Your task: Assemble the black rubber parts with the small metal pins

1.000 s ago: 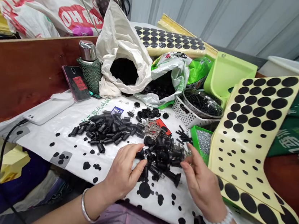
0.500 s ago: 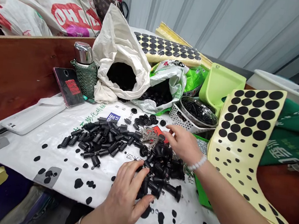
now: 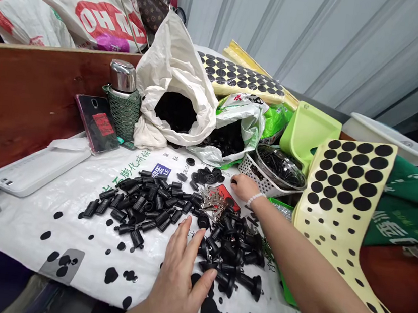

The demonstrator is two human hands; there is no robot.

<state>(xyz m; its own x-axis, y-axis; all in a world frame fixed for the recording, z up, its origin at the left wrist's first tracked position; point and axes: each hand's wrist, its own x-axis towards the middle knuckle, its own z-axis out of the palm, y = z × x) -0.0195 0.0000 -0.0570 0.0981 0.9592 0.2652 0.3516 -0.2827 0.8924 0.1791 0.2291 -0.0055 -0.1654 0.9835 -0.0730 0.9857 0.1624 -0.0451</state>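
My left hand (image 3: 181, 275) lies with fingers spread at the near edge of a heap of black flanged plastic pieces (image 3: 250, 285); it holds nothing. Beyond that heap, my right hand (image 3: 245, 187) has its fingers closed at a small black disc (image 3: 234, 181), mostly hidden by the fingertips. Left of it are several black round caps (image 3: 206, 175). Small silver metal pins (image 3: 214, 203) lie between the heaps, beside a red patch (image 3: 230, 198) on the white sheet. Black cylindrical sleeves (image 3: 146, 202) form a loose pile left of centre.
A white cloth bag (image 3: 199, 81) and a plastic bag (image 3: 253, 126) of black parts stand behind. At right are a white basket (image 3: 252, 177) with a bowl (image 3: 282, 165), a green scoop (image 3: 313, 131) and a dotted sticker sheet (image 3: 321, 231). A phone (image 3: 96, 125) leans against a netted flask (image 3: 122, 100).
My right hand has moved away from me, beyond the metal pins, and its fingers have closed at the disc. My left hand's fingers have straightened and spread. The camera view has shifted slightly.
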